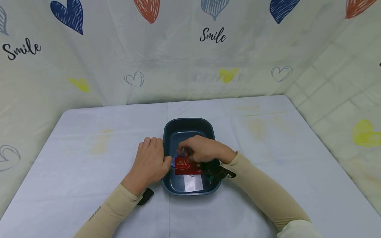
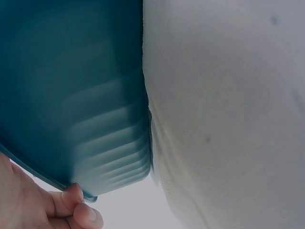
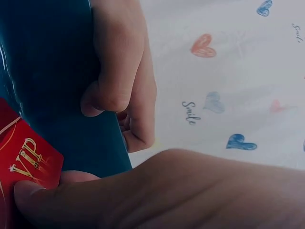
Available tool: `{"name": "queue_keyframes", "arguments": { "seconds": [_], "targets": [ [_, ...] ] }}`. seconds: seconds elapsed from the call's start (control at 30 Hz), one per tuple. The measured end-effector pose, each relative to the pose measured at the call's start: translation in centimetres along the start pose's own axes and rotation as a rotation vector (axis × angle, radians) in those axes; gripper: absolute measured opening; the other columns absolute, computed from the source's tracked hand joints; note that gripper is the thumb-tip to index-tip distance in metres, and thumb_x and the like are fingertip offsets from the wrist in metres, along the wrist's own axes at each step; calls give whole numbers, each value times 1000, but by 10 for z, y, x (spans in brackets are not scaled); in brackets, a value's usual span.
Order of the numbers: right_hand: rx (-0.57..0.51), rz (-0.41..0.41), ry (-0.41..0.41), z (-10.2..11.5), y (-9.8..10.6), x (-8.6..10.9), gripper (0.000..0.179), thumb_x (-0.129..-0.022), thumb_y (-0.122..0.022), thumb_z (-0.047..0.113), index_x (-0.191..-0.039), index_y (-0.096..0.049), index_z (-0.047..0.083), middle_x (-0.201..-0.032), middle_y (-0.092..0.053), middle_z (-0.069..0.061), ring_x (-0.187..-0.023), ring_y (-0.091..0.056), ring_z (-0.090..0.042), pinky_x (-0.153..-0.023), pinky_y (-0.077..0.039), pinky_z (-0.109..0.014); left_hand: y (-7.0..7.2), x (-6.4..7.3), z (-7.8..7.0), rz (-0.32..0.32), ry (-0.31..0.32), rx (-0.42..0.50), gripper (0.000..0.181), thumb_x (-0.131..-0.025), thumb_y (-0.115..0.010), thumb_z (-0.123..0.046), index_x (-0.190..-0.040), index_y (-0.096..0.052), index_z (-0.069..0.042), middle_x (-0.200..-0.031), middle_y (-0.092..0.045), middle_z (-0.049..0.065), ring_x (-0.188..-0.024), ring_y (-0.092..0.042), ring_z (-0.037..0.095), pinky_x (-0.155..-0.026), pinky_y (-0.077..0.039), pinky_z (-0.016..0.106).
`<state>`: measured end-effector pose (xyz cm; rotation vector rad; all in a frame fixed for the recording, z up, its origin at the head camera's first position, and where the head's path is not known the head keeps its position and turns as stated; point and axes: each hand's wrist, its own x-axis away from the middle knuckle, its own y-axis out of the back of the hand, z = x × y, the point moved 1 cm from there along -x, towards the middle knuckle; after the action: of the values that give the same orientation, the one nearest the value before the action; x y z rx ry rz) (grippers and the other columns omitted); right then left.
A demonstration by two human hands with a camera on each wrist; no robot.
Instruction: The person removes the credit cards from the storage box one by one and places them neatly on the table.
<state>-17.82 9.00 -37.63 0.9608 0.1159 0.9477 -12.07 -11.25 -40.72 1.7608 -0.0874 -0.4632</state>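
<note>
A dark blue-green rectangular bin stands on the table, its long sides running away from me. My left hand grips its left rim, the thumb hooked over the inside and the fingers outside, as the right wrist view also shows. Inside the bin, my right hand pinches a red card printed "VIP", the thumb lying on its printed face in the right wrist view. Beneath the red card, a whitish card lies on the bin's floor. Something blue shows beside the red card, mostly hidden.
A white cloth covers the table. Behind it hangs a pale curtain printed with hearts and "Smile". Dark wrist devices sit under both wrists, the right one overlapping the bin's right side.
</note>
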Motion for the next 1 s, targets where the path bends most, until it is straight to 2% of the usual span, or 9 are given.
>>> {"name": "queue_keyframes", "arguments": {
  "seconds": [0.57, 0.73, 0.9, 1.0],
  "targets": [
    [15, 32, 88, 1, 3, 7, 36, -89, -62, -4, -118, -68, 16, -95, -68, -2, -69, -62, -8, -63, -55, -23, 2, 0, -1, -12, -10, -6, 21, -86, -60, -23, -85, -50, -4, -77, -46, 8, -83, -41, 27, -74, -33, 38],
    [-13, 47, 112, 1, 4, 10, 43, -87, -59, -6, -123, -68, 15, -93, -68, -4, -63, -63, -8, -63, -55, -24, 4, 0, -3, 2, -5, -34, 22, -87, -60, -24, -84, -51, -5, -77, -46, 8, -82, -41, 27, -73, -34, 38],
    [7, 38, 129, -3, 5, 11, 46, -86, -59, -7, -124, -69, 16, -92, -68, -2, -69, -62, -6, -66, -54, -22, 7, 0, -5, 17, -12, -63, 23, -87, -60, -25, -84, -51, -4, -76, -45, 8, -81, -41, 27, -72, -34, 37],
    [6, 39, 139, -4, 5, 10, 45, -86, -59, -7, -124, -68, 16, -91, -68, -2, -67, -61, -6, -65, -54, -22, 9, 0, -5, 28, -13, -75, 22, -87, -59, -25, -84, -50, -4, -77, -45, 8, -81, -41, 27, -73, -35, 37]
  ]
}}
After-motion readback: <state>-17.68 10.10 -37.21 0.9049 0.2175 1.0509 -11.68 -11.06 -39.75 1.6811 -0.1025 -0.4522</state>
